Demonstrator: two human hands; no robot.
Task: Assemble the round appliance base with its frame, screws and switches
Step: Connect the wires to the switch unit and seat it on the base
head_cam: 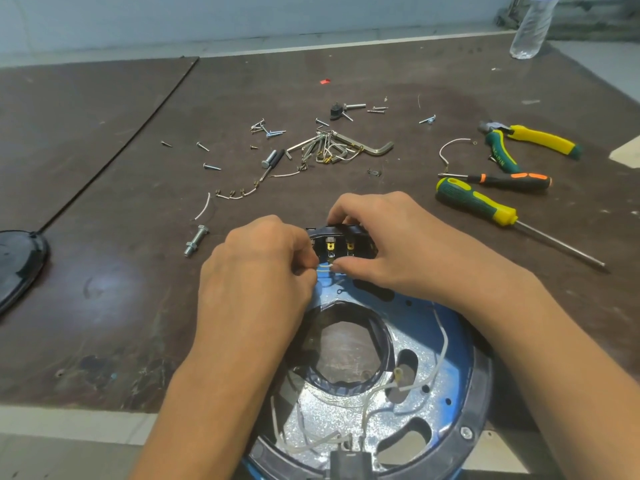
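A round blue metal appliance base [446, 368] with a black rim lies flat at the near edge of the dark brown worktable [104, 202], its open centre facing up. At its far edge stands a black plastic switch block [341, 242], its long axis running left to right, brass terminals facing the camera. The right hand [391, 247] pinches the block from above and below. The left hand [263, 271] has its fingertips closed on a thin yellow wire [323, 268] just beneath the terminals. Loose screws [266, 129] lie scattered beyond.
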